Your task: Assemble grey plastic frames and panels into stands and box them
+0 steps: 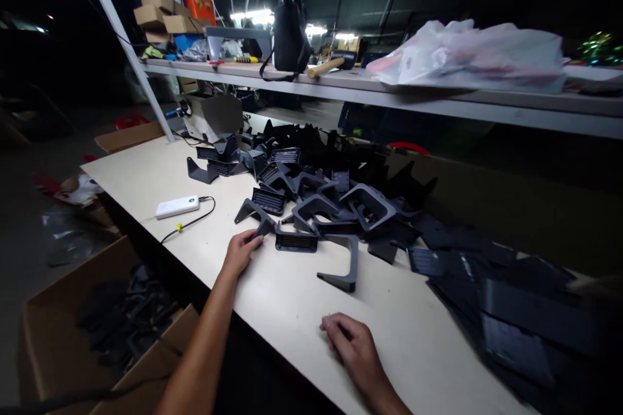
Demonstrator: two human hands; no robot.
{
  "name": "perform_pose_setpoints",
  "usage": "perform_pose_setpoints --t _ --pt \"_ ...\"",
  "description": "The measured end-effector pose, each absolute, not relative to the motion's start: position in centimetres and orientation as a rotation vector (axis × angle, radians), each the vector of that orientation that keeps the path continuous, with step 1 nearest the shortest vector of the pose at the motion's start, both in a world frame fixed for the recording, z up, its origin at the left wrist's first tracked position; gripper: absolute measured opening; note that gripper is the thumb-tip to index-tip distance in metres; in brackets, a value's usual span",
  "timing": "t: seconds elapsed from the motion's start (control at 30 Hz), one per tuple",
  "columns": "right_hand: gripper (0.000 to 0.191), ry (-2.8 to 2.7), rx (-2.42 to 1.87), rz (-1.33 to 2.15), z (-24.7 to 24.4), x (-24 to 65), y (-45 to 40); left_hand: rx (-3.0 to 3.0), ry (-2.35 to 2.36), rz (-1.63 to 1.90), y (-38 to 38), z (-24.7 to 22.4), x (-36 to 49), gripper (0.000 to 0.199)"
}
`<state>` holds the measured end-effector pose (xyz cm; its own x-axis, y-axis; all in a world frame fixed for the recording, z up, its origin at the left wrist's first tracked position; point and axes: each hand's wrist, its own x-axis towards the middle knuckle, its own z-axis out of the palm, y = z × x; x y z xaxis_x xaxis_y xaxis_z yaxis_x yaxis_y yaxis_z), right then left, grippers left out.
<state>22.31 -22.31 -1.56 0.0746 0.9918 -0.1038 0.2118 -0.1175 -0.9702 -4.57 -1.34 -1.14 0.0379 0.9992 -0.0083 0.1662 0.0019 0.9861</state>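
Observation:
My left hand (242, 249) reaches to the near edge of the heap, its fingers closed at the lower end of an angled dark grey plastic bracket (256, 213). Just right of it lies a slotted plastic piece (296, 242). A U-shaped bracket (351, 262) rests apart from the heap, between my two hands. My right hand (351, 345) is over the table near its front edge, fingers curled and pressed together. Whatever it may hold is hidden. Behind both hands spreads a jumbled heap of similar brackets (316, 207).
A white power bank (178, 207) with a black cable lies left on the table (131, 168). Flat dark panels (516, 318) are stacked right. A cardboard box (53, 331) of dark parts stands below left. The shelf (350, 84) above holds a mallet (331, 65), a black bag (291, 32) and plastic-wrapped items.

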Motion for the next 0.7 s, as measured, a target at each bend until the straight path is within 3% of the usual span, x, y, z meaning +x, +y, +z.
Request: perform_pose_setpoints --t 0.13,0.3,0.57,0.7 --pt "0.055 -1.236 -1.494 1.145 -1.2 22.2 -22.3 1.154 1.214 1.173 -5.4 -0.6 -4.6 0.051" --pt "0.054 -1.089 -1.467 1.282 -0.9 22.5 -21.6 1.046 1.101 1.165 -10.5 1.1 -3.0 0.039" --pt "0.043 -0.686 -1.051 1.660 3.1 22.4 -21.1 1.272 0.845 0.714 -17.8 3.0 -0.9 0.025" --pt "0.035 -0.749 -1.073 1.686 4.7 22.0 -21.7 1.489 0.771 0.548 -19.2 4.5 -1.0 0.026"
